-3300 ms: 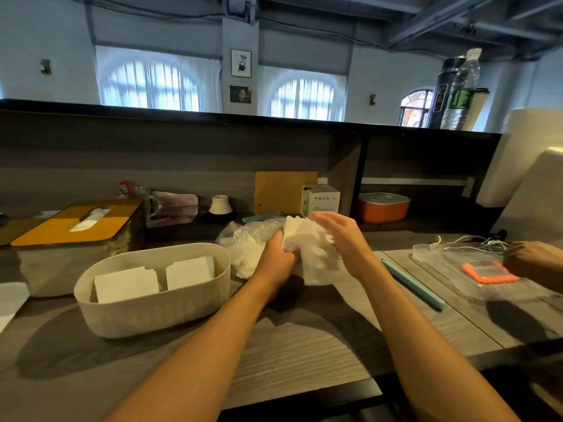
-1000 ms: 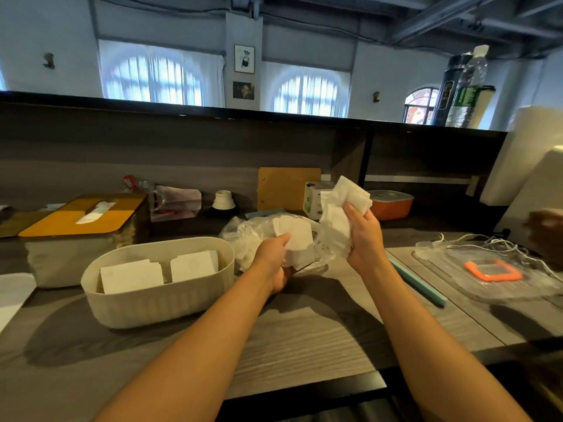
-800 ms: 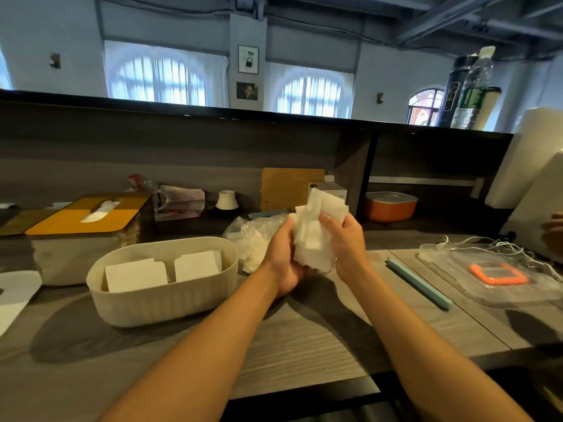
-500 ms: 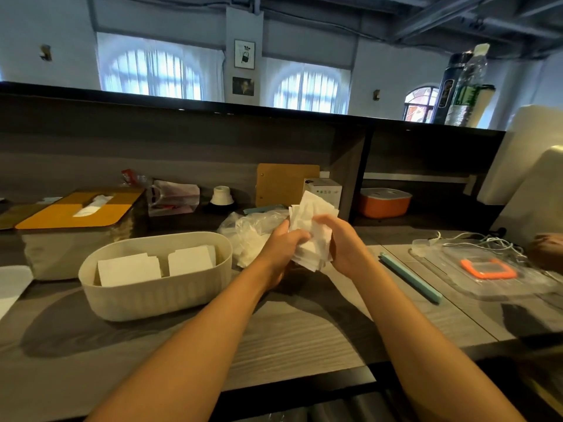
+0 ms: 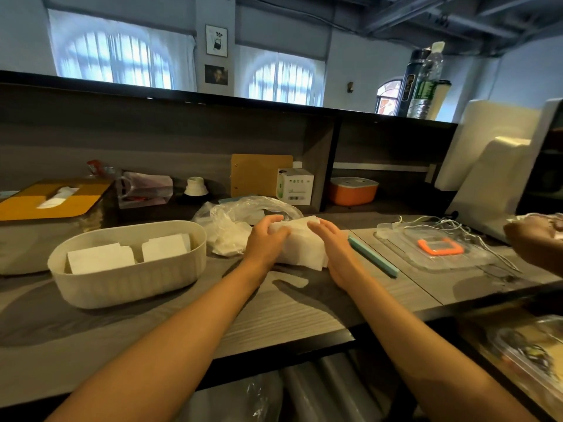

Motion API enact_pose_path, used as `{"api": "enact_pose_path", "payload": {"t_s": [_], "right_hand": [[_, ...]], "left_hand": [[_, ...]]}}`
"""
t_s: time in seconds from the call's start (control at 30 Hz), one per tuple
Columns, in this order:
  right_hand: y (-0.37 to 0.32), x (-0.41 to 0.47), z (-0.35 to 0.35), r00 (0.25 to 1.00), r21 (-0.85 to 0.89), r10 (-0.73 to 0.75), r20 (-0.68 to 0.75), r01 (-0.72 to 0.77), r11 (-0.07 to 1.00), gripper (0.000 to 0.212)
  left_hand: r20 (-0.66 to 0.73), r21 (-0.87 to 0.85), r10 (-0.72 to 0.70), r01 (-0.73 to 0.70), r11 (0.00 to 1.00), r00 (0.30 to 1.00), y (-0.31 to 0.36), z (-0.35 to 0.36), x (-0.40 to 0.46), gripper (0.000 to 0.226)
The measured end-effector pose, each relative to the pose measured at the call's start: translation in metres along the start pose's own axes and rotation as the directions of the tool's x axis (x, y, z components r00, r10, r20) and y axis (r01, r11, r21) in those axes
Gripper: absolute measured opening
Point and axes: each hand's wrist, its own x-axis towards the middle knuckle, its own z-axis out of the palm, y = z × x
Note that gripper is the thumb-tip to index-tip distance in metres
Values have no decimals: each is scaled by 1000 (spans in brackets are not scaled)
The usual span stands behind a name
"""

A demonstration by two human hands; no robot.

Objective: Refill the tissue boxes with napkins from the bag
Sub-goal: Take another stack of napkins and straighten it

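Observation:
A stack of white napkins [image 5: 300, 246] rests on the grey wooden counter, pressed between my two hands. My left hand [image 5: 263, 239] grips its left end and my right hand [image 5: 330, 243] holds its right end. Just behind lies the crumpled clear plastic bag [image 5: 237, 220] with more napkins inside. To the left stands an open cream oval tissue box [image 5: 128, 278] holding two napkin stacks [image 5: 100, 261]. Further left is a second tissue box with a yellow-orange lid [image 5: 51, 199], a tissue poking from its slot.
A teal stick [image 5: 373, 260] lies right of my hand. A clear lid with an orange ring [image 5: 438, 246] and white cables sit further right, where another person's hand [image 5: 531, 236] reaches in. An orange container [image 5: 353, 190], a small carton [image 5: 295, 186] and a brown board [image 5: 260, 175] stand at the back.
Both hands lowered the napkin stack from chest height down onto the counter in front of the bag and now press it from both ends.

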Motion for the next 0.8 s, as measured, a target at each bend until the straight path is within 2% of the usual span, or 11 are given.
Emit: {"api": "enact_pose_path", "payload": {"t_s": [0.13,0.2,0.33,0.5,0.57,0.63,0.73,0.8], "right_hand": [[2,0,18,971,-139,-208,-117,192,972,42],[3,3,19,962,-163,-240,-130,218,962,38],[5,9,17,969,-194,-196,-153,165,967,27],[6,16,13,969,-72,-124,-214,111,991,8],[5,14,14,970,-99,-167,-177,151,984,12],[7,15,13,969,-112,-162,-188,143,983,13],[7,16,12,972,-55,-110,-208,101,993,12],[5,14,16,980,-146,-116,-164,93,985,11]], "left_hand": [[-115,-3,34,-35,999,993,4,13,-2,30],[-185,-2,83,-84,996,979,3,15,1,22],[-278,73,102,-85,994,955,-2,15,7,14],[-223,-52,50,-64,997,973,0,17,8,15],[-211,9,87,-87,996,974,-1,19,7,15],[-263,68,99,-84,994,960,-3,17,8,21],[-283,44,74,-64,997,956,-3,16,7,23],[-242,71,113,-99,993,964,-2,19,5,21]]}}
